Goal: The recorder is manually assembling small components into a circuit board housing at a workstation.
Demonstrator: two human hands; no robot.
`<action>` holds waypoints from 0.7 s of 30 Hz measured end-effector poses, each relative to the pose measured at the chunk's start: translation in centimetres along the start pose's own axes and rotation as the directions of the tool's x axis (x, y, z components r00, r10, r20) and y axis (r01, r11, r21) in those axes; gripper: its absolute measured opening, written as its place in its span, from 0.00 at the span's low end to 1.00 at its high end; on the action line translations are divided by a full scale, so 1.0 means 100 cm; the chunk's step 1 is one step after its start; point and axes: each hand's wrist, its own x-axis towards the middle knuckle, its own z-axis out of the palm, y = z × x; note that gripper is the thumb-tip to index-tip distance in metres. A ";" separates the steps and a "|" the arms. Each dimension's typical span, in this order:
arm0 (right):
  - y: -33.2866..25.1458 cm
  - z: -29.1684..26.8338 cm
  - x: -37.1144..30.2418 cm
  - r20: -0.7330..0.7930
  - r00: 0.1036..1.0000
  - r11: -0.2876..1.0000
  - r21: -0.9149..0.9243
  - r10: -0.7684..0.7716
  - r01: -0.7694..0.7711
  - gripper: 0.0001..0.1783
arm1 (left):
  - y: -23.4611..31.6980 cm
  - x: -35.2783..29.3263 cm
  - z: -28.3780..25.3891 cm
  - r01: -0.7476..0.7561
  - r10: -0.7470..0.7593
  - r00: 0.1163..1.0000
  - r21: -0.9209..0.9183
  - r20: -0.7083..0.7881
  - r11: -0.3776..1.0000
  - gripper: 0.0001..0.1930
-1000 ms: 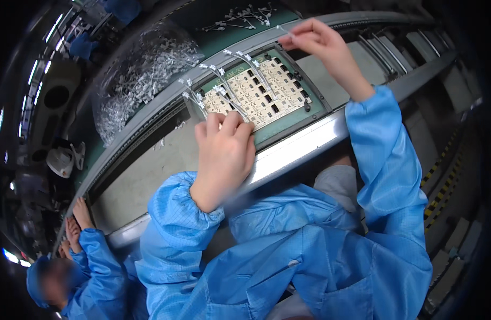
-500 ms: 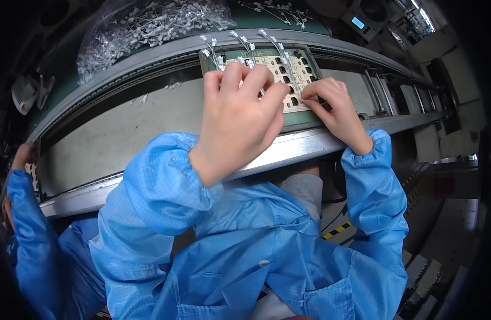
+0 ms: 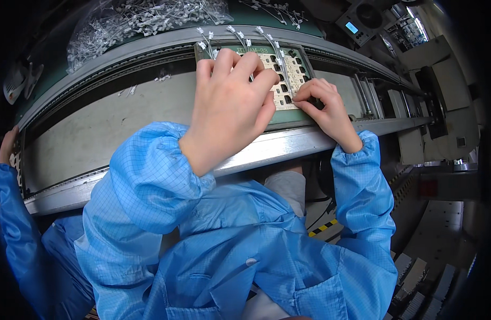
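Note:
A pale circuit board panel with rows of black parts lies in a green fixture frame on the rails in front of me. White wire leads with small plugs lie across it, their upper ends over the frame's far edge. My left hand is over the panel's left half, back up and fingers curled; its fingertips and anything between them are hidden. At the panel's near right part, my right hand pinches thumb and forefinger together at the lower end of the rightmost lead.
A clear plastic bag of many white leads lies beyond the far rail, with loose leads beside it. More bits lie on the grey conveyor bed. At the far left, another person's hand touches the line's end.
The whole view has shifted slightly, so the line appears farther left. My left hand has moved a little toward the far side. My right hand keeps its pinch near the same spot.

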 end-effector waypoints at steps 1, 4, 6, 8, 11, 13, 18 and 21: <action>0.001 0.000 0.000 -0.005 1.000 1.000 0.009 0.009 -0.009 0.03 | 0.000 0.000 0.000 0.010 -0.010 1.000 0.000 0.003 1.000 0.09; 0.005 0.000 0.000 -0.010 1.000 0.999 0.020 0.025 -0.025 0.02 | -0.002 0.001 0.002 0.007 -0.007 1.000 0.006 0.001 1.000 0.09; 0.005 -0.001 -0.001 -0.012 0.999 0.999 0.024 0.031 -0.030 0.02 | -0.003 0.001 0.001 0.007 -0.007 1.000 0.004 0.008 1.000 0.09; 0.002 -0.004 0.000 0.011 1.000 1.000 -0.005 0.024 -0.024 0.04 | -0.003 0.001 0.002 0.006 -0.006 1.000 0.003 0.016 1.000 0.09; 0.002 -0.008 -0.004 0.027 0.999 0.996 -0.077 -0.038 0.040 0.08 | -0.004 0.001 0.002 0.019 -0.019 1.000 -0.003 0.006 1.000 0.07; 0.000 -0.010 -0.009 0.033 0.997 0.989 -0.131 -0.066 0.070 0.10 | -0.003 0.000 0.002 0.005 -0.005 1.000 -0.010 0.007 1.000 0.08; -0.007 -0.017 -0.007 0.061 0.989 0.959 -0.242 -0.135 0.146 0.14 | -0.004 0.002 0.001 0.000 0.000 1.000 0.006 0.020 1.000 0.07; 0.009 -0.021 0.023 0.030 0.984 0.961 -0.210 -0.176 0.178 0.16 | -0.009 0.007 -0.001 0.025 -0.026 1.000 0.050 0.007 0.998 0.08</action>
